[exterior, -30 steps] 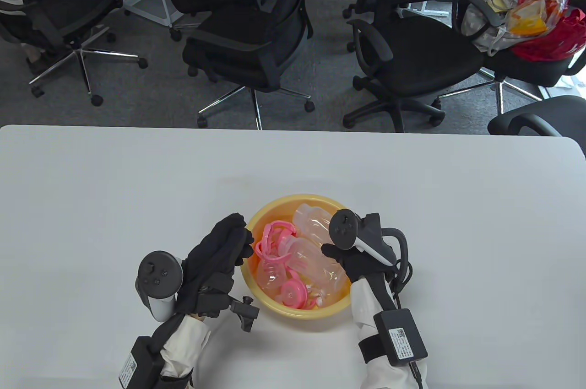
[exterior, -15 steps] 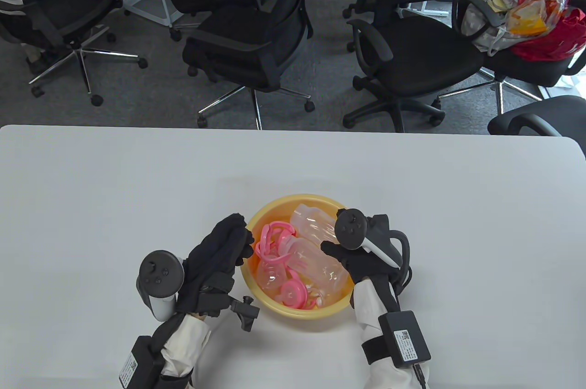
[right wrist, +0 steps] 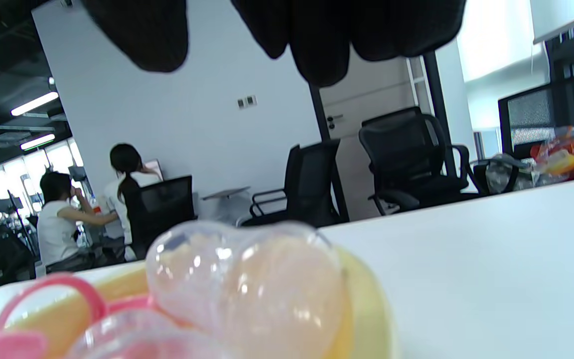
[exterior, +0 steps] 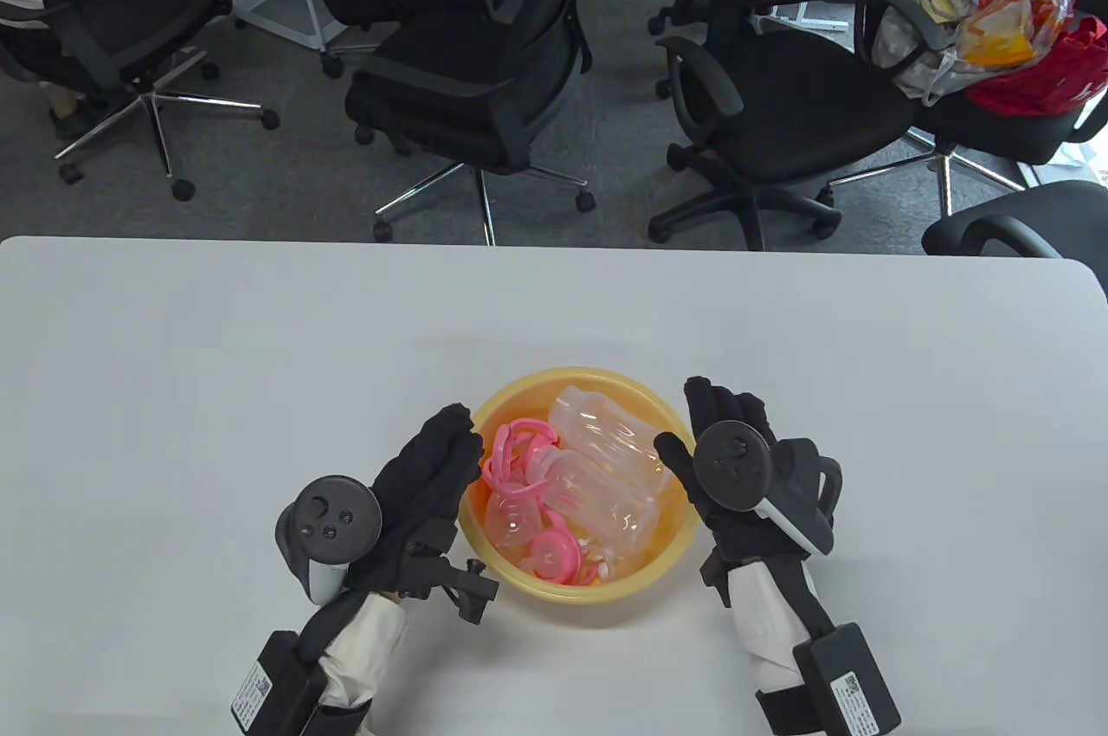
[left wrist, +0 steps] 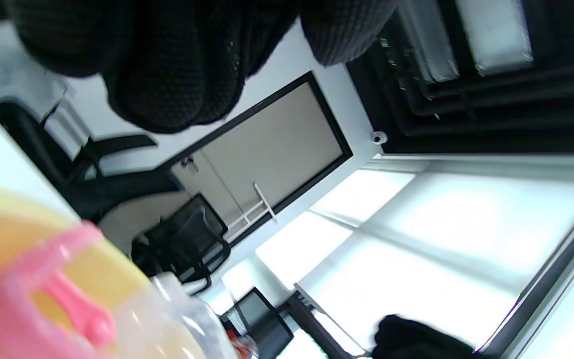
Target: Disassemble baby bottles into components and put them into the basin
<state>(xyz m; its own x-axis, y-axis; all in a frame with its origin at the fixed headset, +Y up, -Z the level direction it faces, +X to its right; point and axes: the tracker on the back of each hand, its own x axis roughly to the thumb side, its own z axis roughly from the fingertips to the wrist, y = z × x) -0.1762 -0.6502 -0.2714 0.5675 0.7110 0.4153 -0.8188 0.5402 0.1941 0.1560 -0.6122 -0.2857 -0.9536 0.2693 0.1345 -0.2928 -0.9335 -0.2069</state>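
The yellow basin (exterior: 528, 584) sits on the white table near its front edge. In it lie two clear bottle bodies (exterior: 602, 493), pink handle rings (exterior: 511, 459), a pink collar (exterior: 554, 554) and a clear dome cap (exterior: 511, 515). My left hand (exterior: 437, 459) lies against the basin's left rim with straight fingers and holds nothing. My right hand (exterior: 723, 416) is at the right rim, fingers straight, thumb over the edge, empty. In the right wrist view a clear bottle (right wrist: 247, 284) bulges above the basin rim (right wrist: 366, 309). The left wrist view shows the pink handle (left wrist: 43, 289).
Bare white table (exterior: 260, 338) spreads to the left, right and behind the basin. Black office chairs (exterior: 485, 78) stand on the floor beyond the far edge; one holds bags (exterior: 995, 35). In the right wrist view, people (right wrist: 63, 219) sit far off.
My right hand has pulled out of the basin to its right rim and turned flat with fingers straight. My left hand shifted slightly right and its fingers straightened.
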